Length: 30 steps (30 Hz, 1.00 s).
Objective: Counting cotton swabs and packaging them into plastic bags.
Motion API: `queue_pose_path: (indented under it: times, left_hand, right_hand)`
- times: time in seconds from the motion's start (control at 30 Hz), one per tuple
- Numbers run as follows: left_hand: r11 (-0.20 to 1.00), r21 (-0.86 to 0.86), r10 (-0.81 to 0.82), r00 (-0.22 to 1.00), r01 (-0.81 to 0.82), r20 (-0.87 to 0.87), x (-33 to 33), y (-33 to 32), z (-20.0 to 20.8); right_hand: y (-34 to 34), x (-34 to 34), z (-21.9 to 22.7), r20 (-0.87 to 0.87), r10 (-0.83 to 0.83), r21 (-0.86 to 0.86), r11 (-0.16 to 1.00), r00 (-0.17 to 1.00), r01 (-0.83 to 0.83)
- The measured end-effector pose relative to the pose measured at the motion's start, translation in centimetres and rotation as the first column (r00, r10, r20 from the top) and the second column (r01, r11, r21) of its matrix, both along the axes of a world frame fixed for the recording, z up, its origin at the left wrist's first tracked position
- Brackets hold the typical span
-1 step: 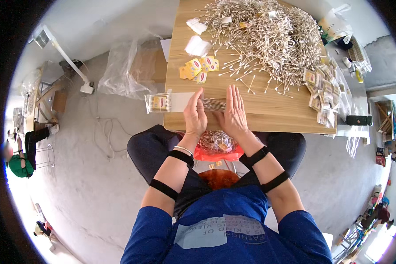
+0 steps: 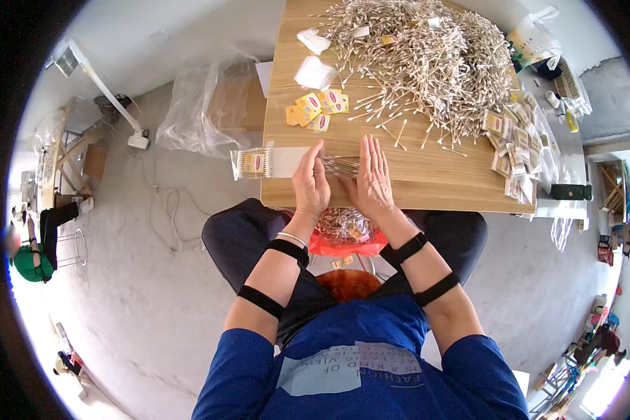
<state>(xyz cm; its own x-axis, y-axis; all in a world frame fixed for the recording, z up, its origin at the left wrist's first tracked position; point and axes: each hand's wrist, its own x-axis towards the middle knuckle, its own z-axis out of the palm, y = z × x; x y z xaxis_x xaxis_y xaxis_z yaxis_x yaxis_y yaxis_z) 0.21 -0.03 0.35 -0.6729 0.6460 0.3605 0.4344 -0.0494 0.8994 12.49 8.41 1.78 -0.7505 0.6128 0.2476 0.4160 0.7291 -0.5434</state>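
My left hand (image 2: 311,183) and my right hand (image 2: 372,180) stand on edge at the table's front, palms facing each other, fingers stretched out. Crosswise between the palms is a bundle of cotton swabs (image 2: 341,166), its ends against or close to both hands. Whether the bundle rests on the wood cannot be seen. Left of my left hand lies a white sheet (image 2: 287,162), partly covered by the hand. At its far left end, a clear pack of cotton swabs (image 2: 253,163) with a yellow label reaches past the table's edge.
A large heap of loose cotton swabs (image 2: 434,63) covers the back of the table (image 2: 441,178). Yellow cards (image 2: 313,110) lie at the left; filled packs (image 2: 516,147) pile up at the right. A red bag (image 2: 336,245) of swabs sits between my knees. Another person (image 2: 42,255) sits far left.
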Motion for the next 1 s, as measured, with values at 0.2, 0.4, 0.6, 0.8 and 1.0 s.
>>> queue_pose_path:
  times: [0.2, 0.4, 0.6, 0.8, 1.0]
  left_hand:
    - [0.999, -0.048, -0.022, 1.0, 0.021, -0.017, -1.1, -0.3, 0.5]
    - [0.989, -0.055, -0.129, 0.988, 0.134, 0.089, -1.4, -0.6, 0.5]
    - [0.985, -0.041, -0.157, 0.977, 0.165, 0.144, -1.6, -0.7, 1.1]
    - [0.983, 0.058, -0.186, 0.934, 0.177, 0.304, -1.3, -0.6, 1.5]
    - [0.972, 0.221, -0.184, 0.831, 0.076, 0.524, -0.9, -0.4, 0.7]
  right_hand:
    - [-0.5, -1.2, -0.8, -0.291, -0.162, -0.227, 0.969, 0.943, 0.096]
    - [-1.3, -3.3, -0.8, -0.409, -0.249, -0.397, 0.915, 0.878, 0.075]
    - [-1.3, -3.9, -0.6, -0.426, -0.182, -0.397, 0.918, 0.886, -0.002]
    - [-1.3, -3.8, -0.4, -0.431, -0.14, -0.447, 0.891, 0.892, -0.076]
    - [-0.8, -2.3, -0.1, -0.341, -0.085, -0.229, 0.974, 0.936, 0.006]
